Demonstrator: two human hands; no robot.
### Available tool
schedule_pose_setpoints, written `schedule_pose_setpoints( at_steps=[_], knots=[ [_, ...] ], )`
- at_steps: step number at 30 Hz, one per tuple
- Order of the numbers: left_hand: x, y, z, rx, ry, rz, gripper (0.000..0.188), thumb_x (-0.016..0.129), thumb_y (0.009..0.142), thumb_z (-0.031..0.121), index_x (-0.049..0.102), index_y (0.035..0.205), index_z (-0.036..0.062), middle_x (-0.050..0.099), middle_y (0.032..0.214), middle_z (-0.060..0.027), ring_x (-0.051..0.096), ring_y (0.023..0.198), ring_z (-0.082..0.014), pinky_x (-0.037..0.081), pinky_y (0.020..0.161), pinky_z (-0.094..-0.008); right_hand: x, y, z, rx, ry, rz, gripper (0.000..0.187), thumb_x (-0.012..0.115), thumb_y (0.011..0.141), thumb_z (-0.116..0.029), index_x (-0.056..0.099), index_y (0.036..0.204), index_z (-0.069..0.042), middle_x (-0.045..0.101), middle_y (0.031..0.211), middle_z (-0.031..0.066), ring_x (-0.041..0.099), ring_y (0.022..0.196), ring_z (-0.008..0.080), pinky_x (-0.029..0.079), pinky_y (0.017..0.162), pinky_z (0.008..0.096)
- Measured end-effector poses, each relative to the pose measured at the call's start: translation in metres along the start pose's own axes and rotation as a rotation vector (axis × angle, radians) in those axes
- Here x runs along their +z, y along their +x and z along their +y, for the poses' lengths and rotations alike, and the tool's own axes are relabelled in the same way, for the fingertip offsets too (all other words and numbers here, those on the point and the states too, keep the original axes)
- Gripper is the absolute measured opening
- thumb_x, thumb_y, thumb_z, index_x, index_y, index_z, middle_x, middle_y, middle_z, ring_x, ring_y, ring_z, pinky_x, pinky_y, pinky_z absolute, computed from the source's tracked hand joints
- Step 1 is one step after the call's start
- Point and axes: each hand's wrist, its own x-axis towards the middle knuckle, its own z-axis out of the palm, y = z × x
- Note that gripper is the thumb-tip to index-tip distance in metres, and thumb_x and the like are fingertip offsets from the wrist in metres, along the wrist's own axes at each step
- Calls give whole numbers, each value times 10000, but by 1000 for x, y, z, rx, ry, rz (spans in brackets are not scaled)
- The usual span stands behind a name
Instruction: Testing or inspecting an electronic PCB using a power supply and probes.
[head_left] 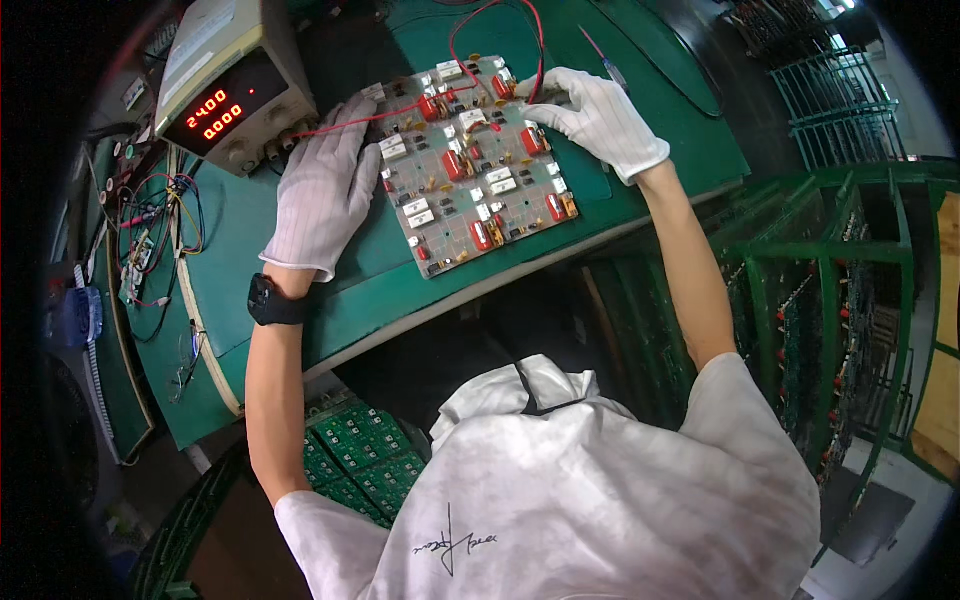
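A panel of circuit boards (447, 200) lies on the green bench mat, carrying red cylindrical parts, white blocks and small components. My left hand (325, 190), in a white striped glove, rests with fingers stretched out along the panel's left edge. At the panel's upper right is my gloved right hand (595, 115), its thumb and forefinger closed on a red wire (542, 50). The wire's tip is hidden by the fingers. A red lead (365, 121) runs from the power supply across the panel.
A bench power supply (235, 95) with a lit red display stands at the upper left. Tangled wires (160, 225) hang left of it. A pen-like tool (612, 70) lies beyond my right hand. Green racks (820, 260) holding boards stand at right; green circuit boards (365, 455) sit below the bench.
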Motion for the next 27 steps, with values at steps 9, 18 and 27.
schedule_pose_setpoints(
  at_steps=[9,18,27],
  knots=[
    [0,1,6,13,-4,54,522,512,1052,304,450,1531,106,508,1547,-122,475,1428,-330,393,1165,-478,1,11,34,-472,-437,-103,216,603,1030,-209,736,1168,-108,571,945,102,634,784,234,547,680,361],
    [4,0,0,17,9,61,509,516,1051,311,478,1508,90,512,1542,-137,481,1423,-330,391,1163,-474,-17,31,-3,75,21,-65,305,635,1027,-303,742,1044,-18,769,972,72,706,840,168,530,772,303],
    [-2,-1,4,10,7,17,497,524,1048,307,495,1485,73,562,1482,-146,502,1400,-332,403,1150,-472,8,71,25,44,-46,94,431,678,964,-447,769,1026,-31,735,905,128,670,812,279,503,751,370]
  ],
)
